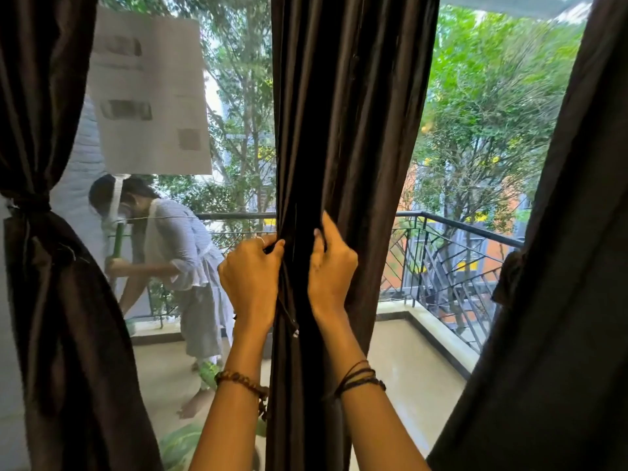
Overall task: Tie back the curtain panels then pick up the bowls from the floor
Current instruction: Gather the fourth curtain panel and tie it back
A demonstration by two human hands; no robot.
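Note:
A dark brown middle curtain panel [350, 130] hangs gathered in front of a glass window. My left hand [251, 283] grips its left edge together with a thin dark tie cord [289, 317] whose end dangles below my fist. My right hand [331, 270] clutches the gathered fabric from the right, at the same height. The left curtain panel [51, 300] is cinched by a tie at its waist. The right curtain panel [550, 300] is also pulled in at the side. No bowls are in view.
Beyond the glass, a person in pale clothes [180, 260] bends over on the balcony with a green-handled tool. A paper sheet [149, 93] is stuck to the window. A black metal railing [452, 266] borders the balcony, with trees behind. A green leafy plant [183, 443] sits low.

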